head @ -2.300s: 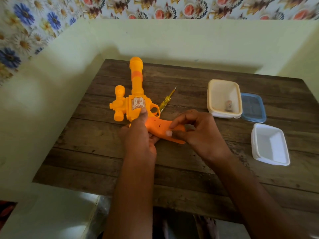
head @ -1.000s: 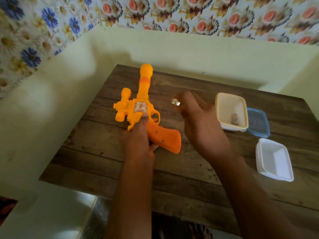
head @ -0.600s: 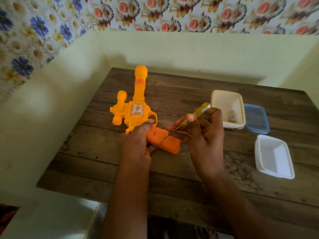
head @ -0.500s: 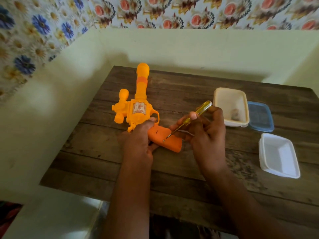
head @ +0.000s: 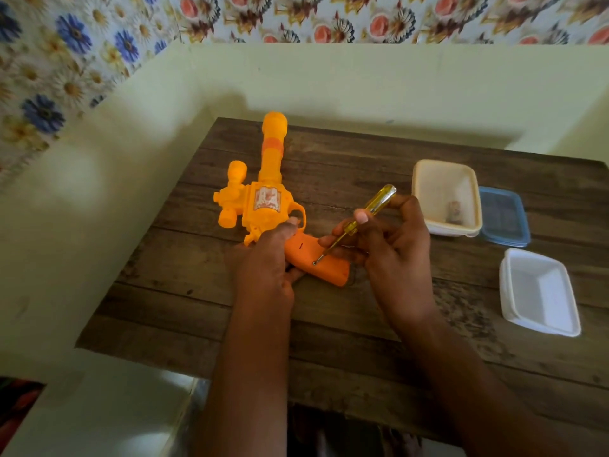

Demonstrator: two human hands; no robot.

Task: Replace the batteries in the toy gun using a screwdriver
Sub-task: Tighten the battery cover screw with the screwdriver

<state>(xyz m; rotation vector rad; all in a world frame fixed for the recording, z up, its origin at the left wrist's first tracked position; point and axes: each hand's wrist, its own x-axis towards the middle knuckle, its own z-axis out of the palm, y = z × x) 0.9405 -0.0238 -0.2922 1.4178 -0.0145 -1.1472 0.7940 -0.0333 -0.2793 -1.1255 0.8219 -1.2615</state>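
Wooden desk [head: 362, 341] by cream wall: orange toy gun [head: 263, 206] lay flat, left hand [head: 267, 258] curled round grip; right hand [head: 389, 245] pinched screwdriver [head: 362, 216], tip on screw. Looked light, stiff, slick plastic; best held at grip.

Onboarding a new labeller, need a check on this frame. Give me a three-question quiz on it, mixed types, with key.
1. Which hand holds the screwdriver?
2. The screwdriver's tip rests on which part of the toy gun? A) barrel B) grip C) trigger guard
3. True or false: the blue lid sits closed on the cream tub.

Key
1. The right hand; the left hand holds the toy gun.
2. B
3. False: the blue lid lies beside the cream tub on the table.
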